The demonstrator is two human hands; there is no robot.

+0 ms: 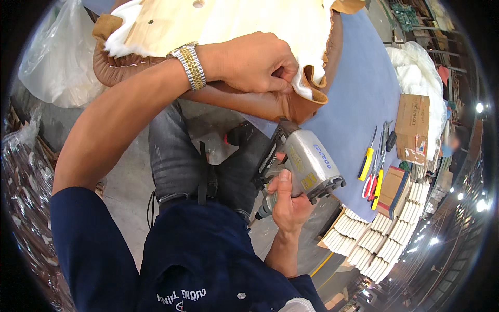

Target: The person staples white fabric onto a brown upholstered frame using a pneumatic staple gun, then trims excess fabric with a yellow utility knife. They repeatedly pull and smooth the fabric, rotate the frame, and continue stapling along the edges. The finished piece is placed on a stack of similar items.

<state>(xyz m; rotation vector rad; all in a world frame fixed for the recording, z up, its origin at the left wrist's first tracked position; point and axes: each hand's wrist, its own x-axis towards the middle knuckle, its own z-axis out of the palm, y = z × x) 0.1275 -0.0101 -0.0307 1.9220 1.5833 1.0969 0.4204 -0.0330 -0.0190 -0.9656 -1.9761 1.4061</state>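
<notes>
The left hand (254,63) is curled, pinching the leather (239,102) near its folded corner with the board (234,22) just beyond, while the right hand (290,209), apart from it, wraps around the staple gun (311,161), just nearside of the left.

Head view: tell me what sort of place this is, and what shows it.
Probably an upholstery workshop: the right hand holds what looks like a staple gun, the left hand is on brown leather-like covering beside a wooden panel; white padding shows along the panel's edge.
</notes>
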